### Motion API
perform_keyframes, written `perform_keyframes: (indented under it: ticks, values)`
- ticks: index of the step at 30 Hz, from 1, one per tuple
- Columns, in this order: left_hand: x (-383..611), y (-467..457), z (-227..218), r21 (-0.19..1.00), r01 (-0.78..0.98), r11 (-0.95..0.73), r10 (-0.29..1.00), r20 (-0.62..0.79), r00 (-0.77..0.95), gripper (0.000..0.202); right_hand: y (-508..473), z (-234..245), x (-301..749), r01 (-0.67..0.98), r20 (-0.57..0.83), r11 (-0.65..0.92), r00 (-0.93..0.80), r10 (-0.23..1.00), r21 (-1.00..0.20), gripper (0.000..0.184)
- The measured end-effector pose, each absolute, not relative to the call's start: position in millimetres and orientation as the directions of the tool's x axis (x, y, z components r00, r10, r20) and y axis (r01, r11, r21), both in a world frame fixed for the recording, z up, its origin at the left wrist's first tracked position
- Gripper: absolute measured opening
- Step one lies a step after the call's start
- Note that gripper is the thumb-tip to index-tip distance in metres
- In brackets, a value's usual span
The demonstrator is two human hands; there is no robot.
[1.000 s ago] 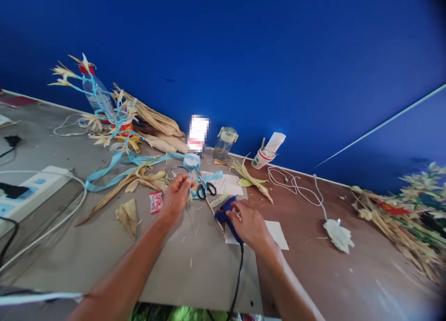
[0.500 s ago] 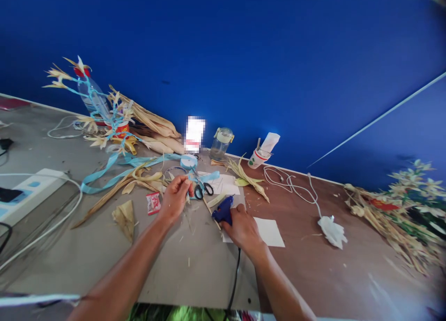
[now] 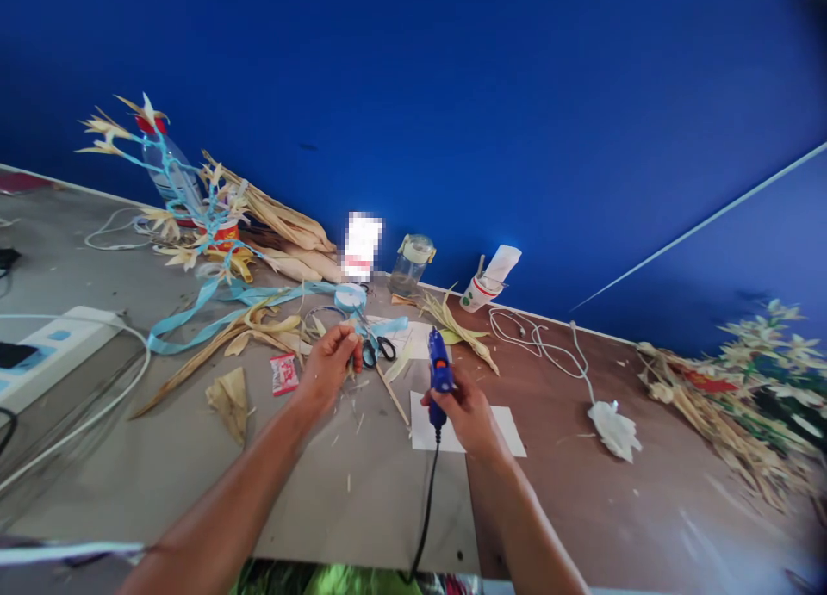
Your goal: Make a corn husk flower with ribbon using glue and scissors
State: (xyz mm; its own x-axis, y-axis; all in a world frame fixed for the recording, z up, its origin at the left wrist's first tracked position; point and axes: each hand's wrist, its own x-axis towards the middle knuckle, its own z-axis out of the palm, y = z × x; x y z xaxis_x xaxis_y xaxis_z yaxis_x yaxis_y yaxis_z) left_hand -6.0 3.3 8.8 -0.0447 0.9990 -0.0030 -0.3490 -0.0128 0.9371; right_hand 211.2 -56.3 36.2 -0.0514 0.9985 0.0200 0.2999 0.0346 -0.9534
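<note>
A blue hot glue gun (image 3: 440, 373) is in my right hand (image 3: 473, 416), raised over a sheet of white paper (image 3: 510, 431), its black cord trailing down off the front edge. My left hand (image 3: 328, 367) is closed in a pinch; what sits between its fingertips is too small to make out. Just right of those fingers lie scissors (image 3: 386, 348) with black handles. A thin wooden stick (image 3: 393, 395) rests on the table between my hands. Behind them are a roll of light-blue ribbon (image 3: 350, 297) and pale husk strips (image 3: 401, 360).
At left are a white power strip (image 3: 61, 350), a red packet (image 3: 284, 374) and a blue-wrapped branch with husk flowers (image 3: 210, 216). Along the wall stand a clear jar (image 3: 411, 263) and a paper cup (image 3: 479, 292). A white cable (image 3: 549, 345) and dried husks (image 3: 730, 431) lie at right.
My right hand has lifted the glue gun off the paper and turned it so its nozzle points away from me. My left hand keeps its pinch in nearly the same place.
</note>
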Motion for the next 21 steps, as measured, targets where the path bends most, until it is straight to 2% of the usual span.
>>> perform_keyframes:
  ticks: [2,3,5,7,11,21]
  values:
    - [-5.4,3.1,8.7,0.939,-0.343,-0.001,1.0,-0.01,-0.028,0.021,-56.6,41.9,209.1,-0.018,-0.023,-0.026,-0.153,0.988,-1.0,0.04]
    - [-5.2,2.8,9.2,0.938,-0.348,0.006,1.0,-0.015,-0.023,0.02,-56.0,44.3,206.9,-0.123,-0.027,-0.053,-0.203,0.979,-0.991,0.043]
    - [-5.0,2.2,11.0,0.931,-0.364,0.02,0.999,-0.03,-0.022,0.02,-53.3,47.6,200.8,-0.216,-0.022,-0.082,-0.266,0.964,-0.973,0.047]
    - [-5.5,1.8,12.8,0.93,-0.366,0.033,0.999,-0.045,-0.024,0.02,-48.9,48.3,193.1,-0.197,-0.05,-0.112,-0.295,0.954,-0.974,0.046]
    - [-7.7,2.4,14.0,0.936,-0.35,0.03,0.999,-0.04,-0.022,0.021,-40.5,42.4,177.4,-0.054,-0.096,-0.117,-0.307,0.947,-0.992,0.039]
    - [-9.0,5.3,12.5,0.958,-0.282,0.046,0.997,-0.062,-0.049,0.023,-36.3,19.4,168.9,0.113,0.026,0.061,-0.281,0.959,-0.992,0.033]
